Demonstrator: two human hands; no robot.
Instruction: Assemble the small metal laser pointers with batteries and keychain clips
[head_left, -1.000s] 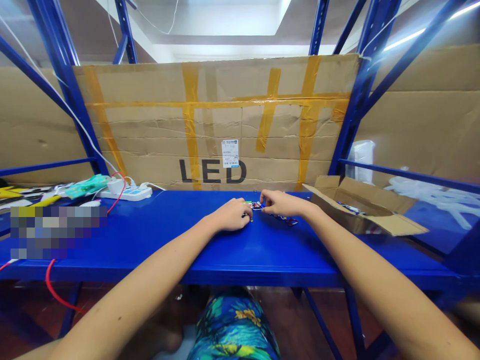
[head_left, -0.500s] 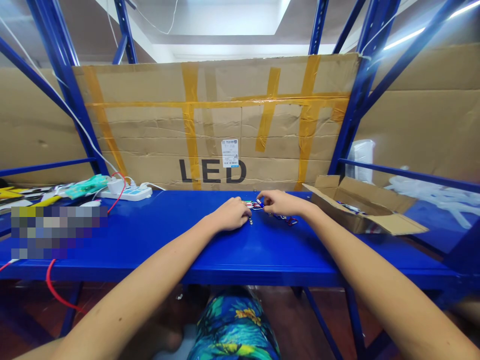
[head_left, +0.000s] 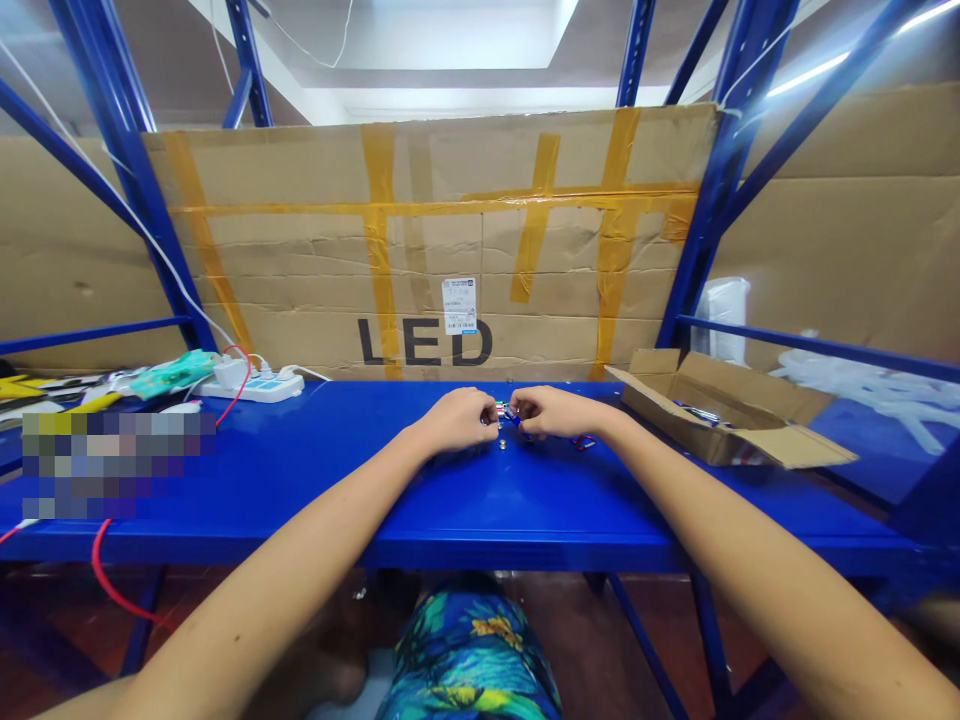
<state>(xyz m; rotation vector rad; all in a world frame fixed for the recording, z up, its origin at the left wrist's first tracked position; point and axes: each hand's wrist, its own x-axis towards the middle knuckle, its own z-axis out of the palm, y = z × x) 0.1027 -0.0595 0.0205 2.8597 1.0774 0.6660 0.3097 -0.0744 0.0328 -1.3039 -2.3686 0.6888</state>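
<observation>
Both my hands rest on the blue shelf top [head_left: 315,480], close together near its back edge. My left hand [head_left: 456,420] is curled into a pinch, and my right hand [head_left: 551,410] is curled too. Between their fingertips sits a small wired part [head_left: 507,412] with red and blue bits, too small to name. A tiny silver piece [head_left: 502,441] lies on the shelf just below it. Thin red and dark wires [head_left: 579,441] trail out under my right hand.
An open cardboard box [head_left: 720,415] stands at the right. A white power strip [head_left: 255,384] with a red wire, a teal item [head_left: 172,372] and yellow things lie at the left. A taped cardboard sheet marked LED [head_left: 427,250] closes the back. Blue rack posts stand on both sides.
My two hands have drawn closer together around the small wired part; the left hand lifted slightly and moved right, the right hand moved a little left.
</observation>
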